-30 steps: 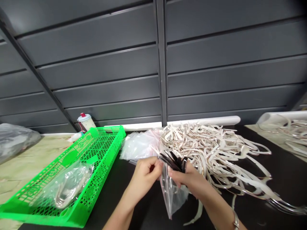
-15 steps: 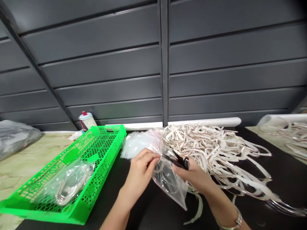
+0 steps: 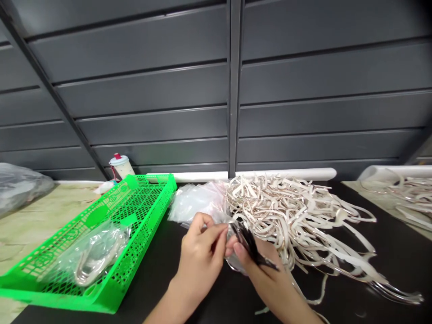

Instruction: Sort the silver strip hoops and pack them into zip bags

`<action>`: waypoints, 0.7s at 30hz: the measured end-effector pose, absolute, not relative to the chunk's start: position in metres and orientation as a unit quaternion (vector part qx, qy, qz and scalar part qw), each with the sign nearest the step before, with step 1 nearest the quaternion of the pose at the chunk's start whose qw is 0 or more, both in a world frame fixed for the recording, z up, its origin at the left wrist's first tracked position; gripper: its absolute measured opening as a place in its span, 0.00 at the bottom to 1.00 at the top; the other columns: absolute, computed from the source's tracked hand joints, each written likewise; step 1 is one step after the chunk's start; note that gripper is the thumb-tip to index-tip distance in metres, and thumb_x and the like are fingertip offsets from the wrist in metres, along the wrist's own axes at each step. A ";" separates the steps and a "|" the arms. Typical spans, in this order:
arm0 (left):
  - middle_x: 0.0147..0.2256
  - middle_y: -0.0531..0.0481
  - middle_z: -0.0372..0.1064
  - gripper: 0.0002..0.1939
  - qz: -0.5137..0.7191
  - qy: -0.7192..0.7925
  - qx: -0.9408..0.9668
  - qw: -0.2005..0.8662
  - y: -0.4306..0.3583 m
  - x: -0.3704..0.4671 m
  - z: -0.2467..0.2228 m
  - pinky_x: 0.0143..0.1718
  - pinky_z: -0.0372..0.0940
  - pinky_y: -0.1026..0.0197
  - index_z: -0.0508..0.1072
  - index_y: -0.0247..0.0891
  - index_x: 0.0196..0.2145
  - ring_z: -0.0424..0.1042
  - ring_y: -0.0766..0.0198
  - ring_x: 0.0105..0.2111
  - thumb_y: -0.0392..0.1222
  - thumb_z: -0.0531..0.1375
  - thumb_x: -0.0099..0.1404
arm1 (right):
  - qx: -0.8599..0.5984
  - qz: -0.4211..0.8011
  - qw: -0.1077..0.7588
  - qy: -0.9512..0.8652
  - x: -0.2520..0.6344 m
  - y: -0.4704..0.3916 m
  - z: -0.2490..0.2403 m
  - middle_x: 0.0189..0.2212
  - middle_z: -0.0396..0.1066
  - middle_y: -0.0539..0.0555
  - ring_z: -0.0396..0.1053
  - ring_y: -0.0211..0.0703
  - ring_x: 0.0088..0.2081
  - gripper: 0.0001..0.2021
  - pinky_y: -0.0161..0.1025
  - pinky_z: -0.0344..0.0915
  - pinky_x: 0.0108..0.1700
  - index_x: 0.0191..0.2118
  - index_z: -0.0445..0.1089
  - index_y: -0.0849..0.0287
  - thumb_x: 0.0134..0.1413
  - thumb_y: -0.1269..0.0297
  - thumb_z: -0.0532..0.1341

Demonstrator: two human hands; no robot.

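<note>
My left hand (image 3: 201, 249) is closed, thumb and forefinger pinching the rim of a clear plastic bag (image 3: 235, 264) over the black table. The bag is mostly hidden behind my hands. Right beside it, my right hand (image 3: 265, 267) is closed around a bundle of thin black strips (image 3: 249, 243), whose exact kind I cannot make out. Its fingertips also touch the bag near my left fingers. Just beyond lies a stack of flat clear bags (image 3: 195, 202). To the right spreads a heap of whitish and silvery strips (image 3: 290, 207), tangled together.
A green plastic basket (image 3: 135, 265) on the left holds a filled clear bag (image 3: 97, 256) with a curved silvery strip inside. Behind it stands a cup (image 3: 122, 166) with a red-topped lid. White rolls (image 3: 286, 173) lie along the grey panelled wall (image 3: 162, 94).
My hands have drawn together, the right wrist turning so the black strips now point up and left. The bag's lower corner, hanging in sight before, is now mostly covered.
</note>
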State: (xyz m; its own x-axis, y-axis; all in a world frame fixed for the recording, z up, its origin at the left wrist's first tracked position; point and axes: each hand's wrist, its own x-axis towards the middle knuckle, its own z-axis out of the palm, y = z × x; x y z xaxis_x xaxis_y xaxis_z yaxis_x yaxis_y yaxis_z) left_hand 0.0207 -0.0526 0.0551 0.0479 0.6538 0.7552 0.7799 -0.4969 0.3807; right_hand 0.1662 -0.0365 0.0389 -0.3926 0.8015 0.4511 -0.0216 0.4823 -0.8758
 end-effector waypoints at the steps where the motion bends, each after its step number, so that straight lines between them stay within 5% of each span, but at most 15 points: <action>1: 0.29 0.50 0.59 0.10 -0.489 -0.492 -0.716 0.073 -0.056 0.019 0.058 0.25 0.63 0.68 0.76 0.35 0.33 0.66 0.68 0.26 0.30 0.55 0.62 | -0.269 0.390 0.470 -0.744 0.165 -0.035 0.037 0.34 0.73 0.54 0.71 0.45 0.37 0.08 0.40 0.66 0.40 0.38 0.70 0.55 0.59 0.68 0.54; 8: 0.30 0.50 0.61 0.15 -0.459 -0.478 -0.743 0.095 -0.065 0.014 0.064 0.26 0.64 0.66 0.76 0.36 0.37 0.66 0.68 0.26 0.26 0.52 0.59 | -0.270 0.241 0.425 -0.830 0.156 -0.015 0.011 0.44 0.70 0.61 0.66 0.51 0.49 0.23 0.50 0.65 0.51 0.52 0.65 0.58 0.51 0.81 0.50; 14: 0.29 0.50 0.67 0.09 -0.454 -0.429 -0.780 0.040 -0.066 0.023 0.059 0.28 0.65 0.67 0.75 0.37 0.38 0.70 0.68 0.28 0.30 0.56 0.63 | -0.122 0.232 0.514 -0.817 0.155 -0.006 0.005 0.50 0.68 0.58 0.65 0.46 0.53 0.23 0.47 0.63 0.55 0.57 0.58 0.54 0.56 0.76 0.52; 21: 0.30 0.48 0.71 0.09 -0.434 -0.442 -0.784 0.048 -0.060 0.022 0.055 0.28 0.66 0.67 0.75 0.35 0.38 0.71 0.67 0.27 0.30 0.56 0.63 | -0.162 0.255 0.472 -0.828 0.149 0.012 -0.007 0.46 0.70 0.60 0.66 0.48 0.51 0.15 0.49 0.63 0.55 0.50 0.65 0.58 0.59 0.71 0.52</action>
State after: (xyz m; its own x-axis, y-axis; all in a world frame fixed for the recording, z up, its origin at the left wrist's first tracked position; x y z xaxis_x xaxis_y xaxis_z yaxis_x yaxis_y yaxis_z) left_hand 0.0216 -0.0603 0.0554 0.2328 0.6518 0.7218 0.7342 -0.6045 0.3090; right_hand 0.1490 0.0124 -0.0070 -0.5019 0.5098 0.6987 0.0277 0.8169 -0.5761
